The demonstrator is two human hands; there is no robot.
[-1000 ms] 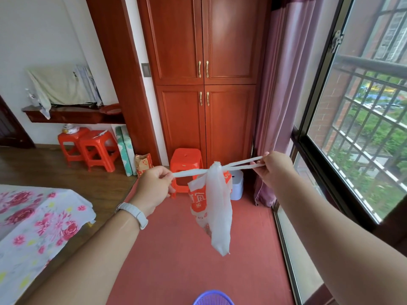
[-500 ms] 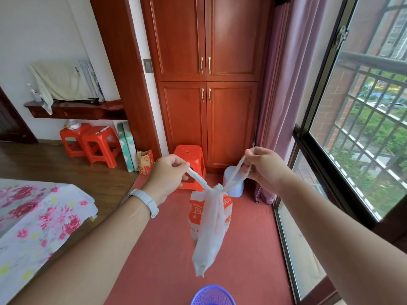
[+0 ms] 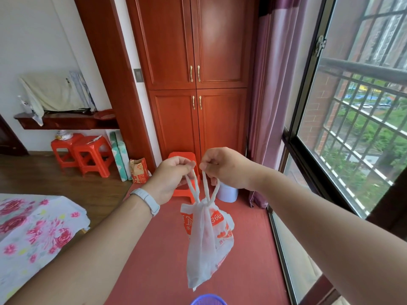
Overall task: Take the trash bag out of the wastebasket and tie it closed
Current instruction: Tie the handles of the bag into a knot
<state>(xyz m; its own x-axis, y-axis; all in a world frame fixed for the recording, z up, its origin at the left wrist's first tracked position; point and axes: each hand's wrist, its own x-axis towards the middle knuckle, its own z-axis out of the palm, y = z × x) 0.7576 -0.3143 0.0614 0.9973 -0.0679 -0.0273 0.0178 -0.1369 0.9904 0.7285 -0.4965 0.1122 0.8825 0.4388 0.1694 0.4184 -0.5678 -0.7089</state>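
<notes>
- Two hands: left hand (image 3: 170, 176), right hand (image 3: 226, 167), close together at the centre, each pinching one handle.
- One trash bag (image 3: 206, 243), with two handles.
- One purple wastebasket (image 3: 208, 300), at 6 o'clock.
- Three red stools: two at 9 o'clock (image 3: 66, 148) (image 3: 93, 154), one (image 3: 182, 156) behind the hands.
- Four wardrobe doors, with four gold handles.
- One wristband (image 3: 147, 200).

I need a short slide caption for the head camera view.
Both hands, left hand and right hand, hold the knotted handles of a white trash bag above the purple wastebasket.
</notes>
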